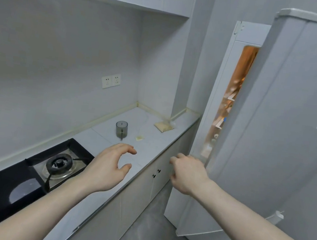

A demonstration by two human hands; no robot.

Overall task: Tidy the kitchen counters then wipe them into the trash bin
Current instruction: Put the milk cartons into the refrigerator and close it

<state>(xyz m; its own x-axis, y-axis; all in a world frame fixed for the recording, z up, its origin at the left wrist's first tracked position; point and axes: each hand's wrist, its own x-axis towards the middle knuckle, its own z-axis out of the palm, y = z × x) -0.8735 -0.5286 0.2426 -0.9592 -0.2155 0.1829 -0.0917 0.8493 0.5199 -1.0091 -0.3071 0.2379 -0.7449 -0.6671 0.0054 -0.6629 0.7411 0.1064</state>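
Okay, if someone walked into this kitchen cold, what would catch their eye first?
Probably the fridge door on the right, ajar with warm orange light glowing through the gap. Next, the two bare hands in the foreground: the left hand hovers over the counter, the right hand reaches toward the door's edge. Behind them, a smoky glass mug stands on the counter beside two small pale packets.

A home kitchen: gas hob (58, 164), pale counter (151, 139), cupboards below, white fridge (272, 135) ajar
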